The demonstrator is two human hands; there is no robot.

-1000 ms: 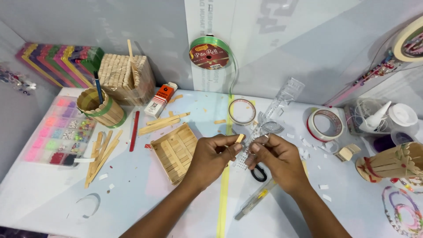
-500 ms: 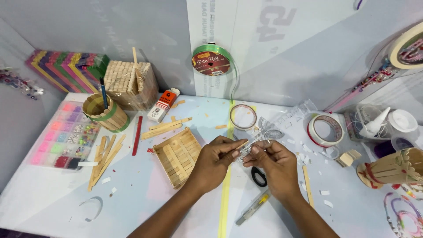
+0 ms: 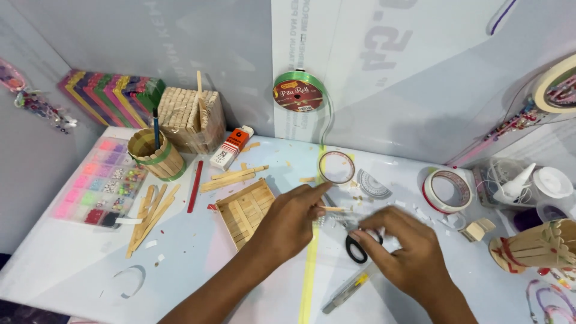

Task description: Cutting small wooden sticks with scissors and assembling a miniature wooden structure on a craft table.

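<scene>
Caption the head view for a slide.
Left hand pinching a thin stick, right hand over black scissors.

A small orange-and-white glue box (image 3: 230, 148) lies beyond the left fingers; a ribbon spool's round red label (image 3: 298, 95) hangs farther back.

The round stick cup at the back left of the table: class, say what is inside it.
A blue pencil-like stick stands upright inside the round stick cup. The cup's wall hides its lower end and anything else at the bottom.
</scene>
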